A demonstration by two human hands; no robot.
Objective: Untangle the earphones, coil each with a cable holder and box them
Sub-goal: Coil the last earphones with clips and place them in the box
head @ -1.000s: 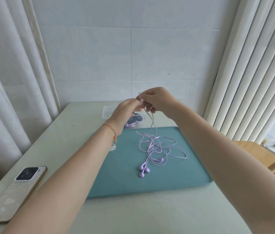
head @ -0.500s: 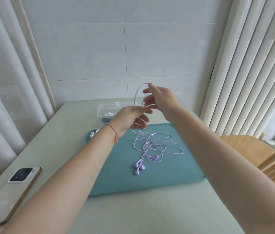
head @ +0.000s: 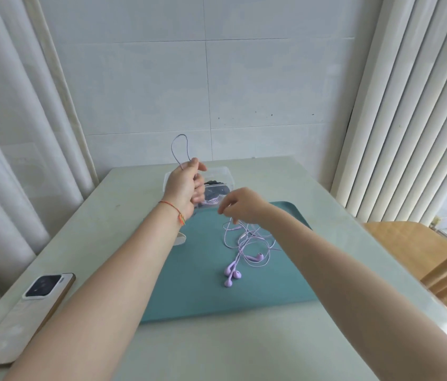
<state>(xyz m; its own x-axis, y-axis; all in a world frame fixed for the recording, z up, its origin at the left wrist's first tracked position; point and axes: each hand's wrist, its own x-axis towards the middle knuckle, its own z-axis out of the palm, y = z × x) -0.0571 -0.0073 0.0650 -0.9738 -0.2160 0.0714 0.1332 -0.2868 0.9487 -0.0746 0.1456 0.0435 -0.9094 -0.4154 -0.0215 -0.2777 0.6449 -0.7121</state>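
Pinching a loop of thin cable, the left hand [head: 186, 188] is raised just left of the frame's centre, its fingers curled closed around the strand so that the loop [head: 179, 149] stands upright above the knuckles against the white wall. A red string bracelet [head: 174, 211] circles that wrist. Slightly lower and to the right, the right hand [head: 244, 206] hangs palm-down with its fingertips drawn together on a strand at the top of the tangle; the grip looks like a light pinch, though the exact contact is too small to make out. Below it the purple earphones [head: 244, 248] lie in a loose knot of cable on the teal mat [head: 189, 284], with three or four earbuds [head: 232, 273] resting near the middle of the frame. Behind the left hand, touching the mat's far edge, a clear plastic box [head: 226, 177] holds something dark with a bit of purple cable. A small white object [head: 180, 239] peeks out beside the left forearm at the mat's left edge. In the lower left a phone [head: 21, 314] lies face down on the pale table [head: 244, 347]. A wooden chair [head: 409, 243] stands at the right, beneath the vertical blinds [head: 409, 105].
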